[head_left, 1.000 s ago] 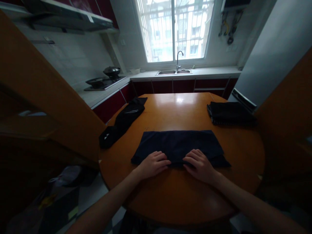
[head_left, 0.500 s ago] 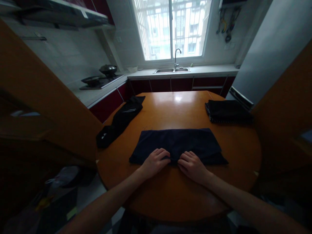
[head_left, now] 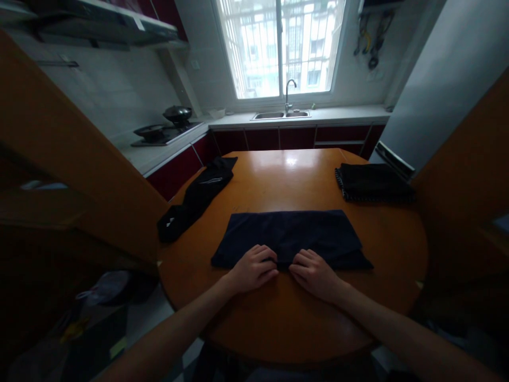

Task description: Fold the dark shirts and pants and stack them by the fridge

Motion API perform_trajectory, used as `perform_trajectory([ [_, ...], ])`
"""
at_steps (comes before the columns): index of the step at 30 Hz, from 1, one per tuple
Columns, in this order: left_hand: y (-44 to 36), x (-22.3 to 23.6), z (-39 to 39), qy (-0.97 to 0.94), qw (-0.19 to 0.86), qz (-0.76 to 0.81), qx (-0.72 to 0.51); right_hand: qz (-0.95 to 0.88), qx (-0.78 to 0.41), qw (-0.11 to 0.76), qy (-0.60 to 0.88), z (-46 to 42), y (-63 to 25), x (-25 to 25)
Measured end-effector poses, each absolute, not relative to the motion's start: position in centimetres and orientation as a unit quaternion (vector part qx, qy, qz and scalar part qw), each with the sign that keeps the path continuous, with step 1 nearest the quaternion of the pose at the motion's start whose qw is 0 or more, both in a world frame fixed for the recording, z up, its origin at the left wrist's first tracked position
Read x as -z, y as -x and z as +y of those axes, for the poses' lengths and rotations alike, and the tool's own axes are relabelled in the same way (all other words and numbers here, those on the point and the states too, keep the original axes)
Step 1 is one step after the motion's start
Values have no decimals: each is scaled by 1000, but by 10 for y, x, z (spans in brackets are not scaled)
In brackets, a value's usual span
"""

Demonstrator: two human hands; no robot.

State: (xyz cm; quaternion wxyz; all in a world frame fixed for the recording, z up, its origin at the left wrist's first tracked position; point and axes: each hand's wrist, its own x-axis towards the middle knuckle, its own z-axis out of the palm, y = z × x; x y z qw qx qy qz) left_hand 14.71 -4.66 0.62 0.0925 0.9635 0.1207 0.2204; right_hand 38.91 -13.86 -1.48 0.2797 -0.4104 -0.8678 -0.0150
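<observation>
A dark navy garment (head_left: 294,233), folded into a wide flat shape, lies on the wooden table (head_left: 286,318) in front of me. I cannot tell whether it is trousers or another piece of clothing. My left hand (head_left: 254,268) grips its near edge left of the middle, with fingers curled over the cloth. Close beside it, my right hand (head_left: 314,270) pinches the same edge, thumb below and fingers on top. A small gap separates the two hands. The fingertips are partly hidden in the dark fabric.
A black garment (head_left: 202,191) lies crumpled along the table's left edge. Folded black cloth (head_left: 374,183) with a striped border rests at the right. Beyond the table are a counter with a sink (head_left: 270,115), a stove with pans (head_left: 178,114) and a fridge (head_left: 429,101).
My right hand has shifted left along the near edge, closer to my left hand. Both hands keep hold of the cloth. The view has moved slightly.
</observation>
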Motion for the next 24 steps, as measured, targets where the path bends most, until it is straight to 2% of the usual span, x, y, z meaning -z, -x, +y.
perform_trajectory([
  [3, -146, -9, -45, -948, 117, 164, -246, -844, -8, 333, 420, -140, -392, 12],
  [6, -146, -11, -44, -969, 113, 148, -164, -793, 2, 368, 485, -137, -393, 11],
  [10, -141, -11, -42, -978, 132, 125, -98, -791, 11, 300, 533, -134, -396, 16],
  [13, -132, -9, -39, -969, 144, 150, -135, -798, 9, 277, 536, -136, -406, 23],
  [18, -112, -10, -29, -962, 106, 194, -163, -810, 35, 265, 522, -139, -436, 29],
  [24, -104, -12, -21, -962, 97, 183, -180, -844, 78, 218, 484, -143, -453, 15],
])
